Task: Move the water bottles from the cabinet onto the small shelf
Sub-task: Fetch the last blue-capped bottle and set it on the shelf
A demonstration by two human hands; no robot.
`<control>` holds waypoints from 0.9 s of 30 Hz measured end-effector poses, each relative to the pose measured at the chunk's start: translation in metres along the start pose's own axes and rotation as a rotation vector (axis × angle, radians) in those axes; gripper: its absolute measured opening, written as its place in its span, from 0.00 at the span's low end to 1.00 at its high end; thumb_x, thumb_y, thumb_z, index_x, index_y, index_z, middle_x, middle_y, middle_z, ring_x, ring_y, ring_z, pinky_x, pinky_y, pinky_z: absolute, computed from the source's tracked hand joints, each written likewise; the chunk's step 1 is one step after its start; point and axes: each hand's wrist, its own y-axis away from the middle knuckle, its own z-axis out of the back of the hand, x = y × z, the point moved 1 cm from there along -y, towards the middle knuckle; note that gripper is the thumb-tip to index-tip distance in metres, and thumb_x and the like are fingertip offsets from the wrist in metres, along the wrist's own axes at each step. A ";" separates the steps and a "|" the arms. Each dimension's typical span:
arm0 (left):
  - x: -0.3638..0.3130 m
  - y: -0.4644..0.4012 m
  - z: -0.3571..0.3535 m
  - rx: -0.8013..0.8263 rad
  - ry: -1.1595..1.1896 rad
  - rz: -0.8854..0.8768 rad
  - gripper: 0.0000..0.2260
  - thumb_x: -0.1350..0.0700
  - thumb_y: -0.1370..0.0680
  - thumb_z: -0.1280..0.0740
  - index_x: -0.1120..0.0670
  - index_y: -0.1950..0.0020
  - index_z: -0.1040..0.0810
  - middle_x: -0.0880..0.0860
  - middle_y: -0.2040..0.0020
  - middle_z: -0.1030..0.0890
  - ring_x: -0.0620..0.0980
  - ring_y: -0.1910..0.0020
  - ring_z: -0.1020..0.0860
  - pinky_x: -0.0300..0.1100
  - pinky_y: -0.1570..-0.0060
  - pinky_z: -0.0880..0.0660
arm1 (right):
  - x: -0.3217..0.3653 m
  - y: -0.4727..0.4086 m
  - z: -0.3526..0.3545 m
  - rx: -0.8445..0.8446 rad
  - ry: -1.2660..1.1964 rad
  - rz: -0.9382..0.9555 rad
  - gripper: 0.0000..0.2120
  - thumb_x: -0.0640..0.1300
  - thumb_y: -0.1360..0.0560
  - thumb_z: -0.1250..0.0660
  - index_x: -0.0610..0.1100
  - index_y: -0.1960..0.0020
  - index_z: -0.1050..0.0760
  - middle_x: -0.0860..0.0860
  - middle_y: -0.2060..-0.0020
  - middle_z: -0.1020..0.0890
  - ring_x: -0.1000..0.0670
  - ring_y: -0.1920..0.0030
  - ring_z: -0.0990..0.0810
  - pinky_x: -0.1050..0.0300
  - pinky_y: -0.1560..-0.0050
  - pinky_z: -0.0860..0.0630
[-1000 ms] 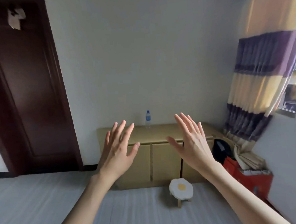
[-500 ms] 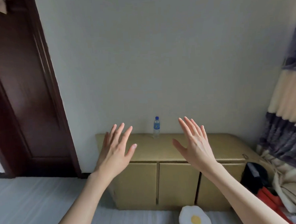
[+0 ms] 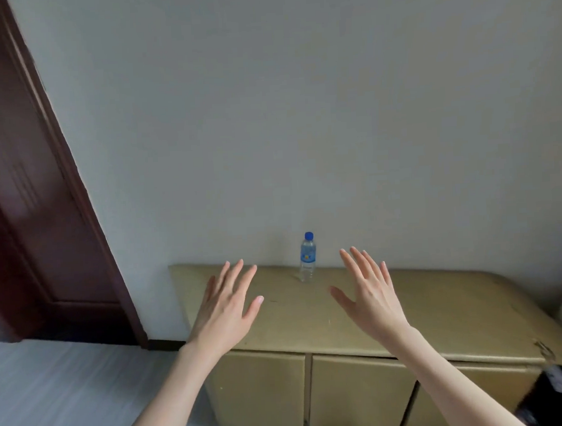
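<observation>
Cabinet [image 3: 441, 308] nearer now; bottle [image 3: 307, 257] larger; stool gone.

Both arms reach forward — left hand [image 3: 227, 308] and right hand [image 3: 372, 297] raised, fingers spread, holding nothing.

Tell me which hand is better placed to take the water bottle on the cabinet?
Probably the right hand. The water bottle stands upright at the back of the cabinet top, and its fingertips look slightly nearer than the left hand. Both are open and empty.
</observation>
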 end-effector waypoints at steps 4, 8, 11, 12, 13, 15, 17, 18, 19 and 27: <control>0.028 -0.061 -0.062 0.044 0.034 -0.007 0.30 0.39 0.26 0.54 0.52 0.28 0.41 0.56 0.27 0.40 0.55 0.26 0.46 0.54 0.29 0.44 | -0.038 -0.053 -0.059 0.059 0.015 -0.021 0.33 0.58 0.26 0.39 0.47 0.27 0.45 0.45 0.28 0.38 0.44 0.27 0.43 0.43 0.29 0.50; 0.059 -0.125 -0.118 0.139 0.083 0.021 0.31 0.38 0.28 0.55 0.52 0.28 0.41 0.56 0.26 0.41 0.56 0.26 0.46 0.53 0.29 0.46 | -0.066 -0.108 -0.120 0.169 0.032 -0.072 0.35 0.65 0.28 0.49 0.47 0.27 0.46 0.46 0.27 0.39 0.45 0.27 0.44 0.45 0.28 0.51; 0.077 -0.178 -0.146 0.169 0.071 0.009 0.29 0.40 0.26 0.51 0.55 0.31 0.36 0.60 0.30 0.34 0.60 0.30 0.38 0.56 0.33 0.39 | -0.082 -0.150 -0.156 0.240 -0.002 -0.103 0.33 0.60 0.25 0.42 0.48 0.26 0.50 0.48 0.26 0.44 0.47 0.26 0.48 0.48 0.28 0.52; 0.081 -0.194 -0.153 0.184 0.070 0.003 0.28 0.41 0.26 0.50 0.56 0.32 0.34 0.60 0.31 0.32 0.61 0.31 0.36 0.57 0.34 0.38 | -0.088 -0.163 -0.166 0.253 -0.011 -0.109 0.33 0.58 0.25 0.41 0.48 0.26 0.50 0.48 0.26 0.44 0.48 0.26 0.49 0.50 0.28 0.52; 0.085 -0.209 -0.161 0.197 0.068 -0.002 0.27 0.42 0.26 0.50 0.56 0.32 0.34 0.61 0.32 0.31 0.61 0.31 0.36 0.57 0.34 0.38 | -0.094 -0.176 -0.176 0.270 -0.016 -0.116 0.33 0.57 0.25 0.41 0.48 0.26 0.50 0.48 0.26 0.45 0.48 0.26 0.49 0.51 0.28 0.51; 0.092 -0.231 -0.180 0.214 0.073 -0.005 0.28 0.41 0.26 0.51 0.55 0.31 0.35 0.60 0.30 0.33 0.59 0.30 0.38 0.55 0.33 0.42 | -0.110 -0.198 -0.200 0.320 -0.040 -0.145 0.32 0.55 0.24 0.40 0.47 0.26 0.50 0.48 0.26 0.44 0.48 0.26 0.48 0.53 0.28 0.49; 0.099 -0.245 -0.201 0.236 0.094 0.007 0.30 0.40 0.27 0.54 0.53 0.29 0.39 0.58 0.27 0.38 0.57 0.27 0.44 0.52 0.30 0.47 | -0.127 -0.215 -0.226 0.375 -0.102 -0.216 0.32 0.53 0.24 0.40 0.45 0.26 0.50 0.47 0.26 0.42 0.48 0.27 0.45 0.55 0.29 0.47; 0.104 -0.251 -0.211 0.252 0.110 0.021 0.31 0.39 0.27 0.55 0.52 0.28 0.41 0.56 0.26 0.40 0.55 0.27 0.46 0.50 0.30 0.50 | -0.134 -0.222 -0.239 0.406 -0.148 -0.265 0.32 0.52 0.24 0.40 0.45 0.26 0.50 0.47 0.27 0.42 0.48 0.27 0.44 0.55 0.30 0.45; 0.110 -0.257 -0.221 0.267 0.120 0.036 0.31 0.39 0.28 0.56 0.52 0.28 0.43 0.56 0.26 0.42 0.55 0.26 0.47 0.50 0.30 0.52 | -0.140 -0.230 -0.253 0.432 -0.200 -0.319 0.31 0.51 0.24 0.39 0.44 0.26 0.50 0.47 0.27 0.41 0.48 0.28 0.43 0.56 0.31 0.44; 0.146 -0.296 -0.277 0.422 0.049 0.156 0.28 0.42 0.26 0.52 0.52 0.29 0.39 0.56 0.28 0.35 0.59 0.29 0.40 0.57 0.32 0.44 | -0.169 -0.289 -0.350 0.446 -0.501 -0.548 0.28 0.50 0.26 0.36 0.41 0.30 0.40 0.44 0.33 0.32 0.46 0.35 0.33 0.55 0.38 0.37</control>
